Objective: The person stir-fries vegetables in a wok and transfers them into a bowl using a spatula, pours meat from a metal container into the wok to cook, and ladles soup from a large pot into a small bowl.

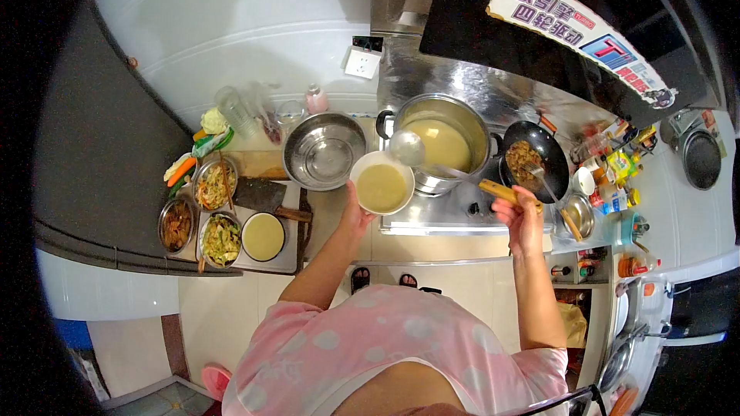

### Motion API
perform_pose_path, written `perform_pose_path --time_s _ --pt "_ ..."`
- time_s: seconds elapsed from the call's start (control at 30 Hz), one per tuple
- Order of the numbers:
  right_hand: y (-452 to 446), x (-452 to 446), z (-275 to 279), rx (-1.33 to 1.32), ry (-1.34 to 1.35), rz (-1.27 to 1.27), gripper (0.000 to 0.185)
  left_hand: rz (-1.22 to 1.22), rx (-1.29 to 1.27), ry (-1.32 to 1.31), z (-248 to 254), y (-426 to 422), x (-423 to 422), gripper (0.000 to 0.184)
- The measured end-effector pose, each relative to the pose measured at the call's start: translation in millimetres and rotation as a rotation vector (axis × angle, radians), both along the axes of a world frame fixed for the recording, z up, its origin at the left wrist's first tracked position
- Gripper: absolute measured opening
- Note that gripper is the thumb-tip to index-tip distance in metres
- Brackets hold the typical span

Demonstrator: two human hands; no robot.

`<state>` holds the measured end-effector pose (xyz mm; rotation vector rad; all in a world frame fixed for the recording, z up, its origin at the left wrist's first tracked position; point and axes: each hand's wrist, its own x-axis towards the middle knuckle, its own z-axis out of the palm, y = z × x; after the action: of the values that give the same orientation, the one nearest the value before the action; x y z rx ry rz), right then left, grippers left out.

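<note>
My left hand (356, 219) is closed on the edge of a white bowl (382, 183) filled with pale yellowish soup. In my right hand (523, 219) is the wooden handle of a ladle (407, 148). The ladle's metal head is over the bowl's upper right rim, beside the big steel pot (407, 107). More of the same pale liquid fills the pot, which stands on the stove (455, 219). To its right sits a black wok (546, 142) with browned food and a spatula (553, 192) in it.
A steel basin (325, 150) stands left of the bowl. On a board at the left are a cleaver (262, 195), a filled bowl (263, 236) and dishes of vegetables (219, 239). Bottles and seasonings (623, 166) crowd the right corner. The range hood (493, 46) overhangs the stove.
</note>
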<state>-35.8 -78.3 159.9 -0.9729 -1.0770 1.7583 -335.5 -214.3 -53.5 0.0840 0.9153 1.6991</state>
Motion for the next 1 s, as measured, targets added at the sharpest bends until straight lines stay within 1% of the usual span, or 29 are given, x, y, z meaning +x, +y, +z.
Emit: perform_pose_path --time_s 0.07,0.1,0.17,0.23,0.27,0.3,0.37,0.43,0.47,0.57,0.63,0.67,0.77,0.8,0.9,0.93,1.0 --pt "7 -3 1 0.085 -0.051 -0.041 0.028 0.01 -0.007 -0.002 -6 1 0 0.075" --pt "10 -5 2 0.127 -0.076 -0.064 0.028 0.033 -0.003 0.0 8 -1 4 0.075" --pt "20 -11 -10 0.298 -0.11 -0.01 0.023 0.052 0.028 0.003 15 2 9 0.075" --pt "36 -17 -37 0.662 -0.356 0.086 0.019 0.047 0.077 0.004 10 5 8 0.075" --pt "42 -17 -42 0.978 -0.646 0.094 0.021 0.04 0.08 0.0 9 5 7 0.076" --pt "42 -22 -38 1.266 -0.771 0.097 0.026 0.032 0.082 -0.005 11 4 8 0.076" --pt "41 -25 -40 1.256 -0.921 0.186 0.026 0.026 0.069 -0.008 13 2 9 0.077" --pt "46 -24 -42 1.31 -1.026 0.237 0.027 0.032 0.038 -0.004 26 -2 12 0.078" --pt "48 -24 -44 1.336 -1.078 0.265 0.028 0.011 0.027 0.008 20 -3 10 0.078" --pt "58 -24 -55 1.295 -1.065 0.272 0.03 -0.031 0.004 0.032 12 -5 5 0.077" --pt "63 -28 -64 1.285 -1.02 0.204 0.027 -0.035 0.007 0.033 28 -8 9 0.076" --pt "65 -29 -68 1.28 -0.997 0.17 0.026 -0.024 0.027 0.027 24 -8 9 0.075" --pt "69 -32 -68 0.916 -0.905 0.033 0.021 0.002 0.051 0.021 9 -9 6 0.073" --pt "69 -33 -69 0.862 -0.835 -0.016 0.015 0.005 0.035 0.024 9 -9 7 0.072" --pt "78 -37 -84 0.455 -0.374 -0.136 0.014 0.018 0.003 0.033 16 -9 11 0.071" --pt "83 -35 -89 0.365 -0.329 -0.136 0.015 0.024 -0.005 0.036 20 -8 12 0.071" --pt "87 -31 -94 0.19 -0.217 -0.182 0.017 0.002 0.039 0.023 11 -5 9 0.072"
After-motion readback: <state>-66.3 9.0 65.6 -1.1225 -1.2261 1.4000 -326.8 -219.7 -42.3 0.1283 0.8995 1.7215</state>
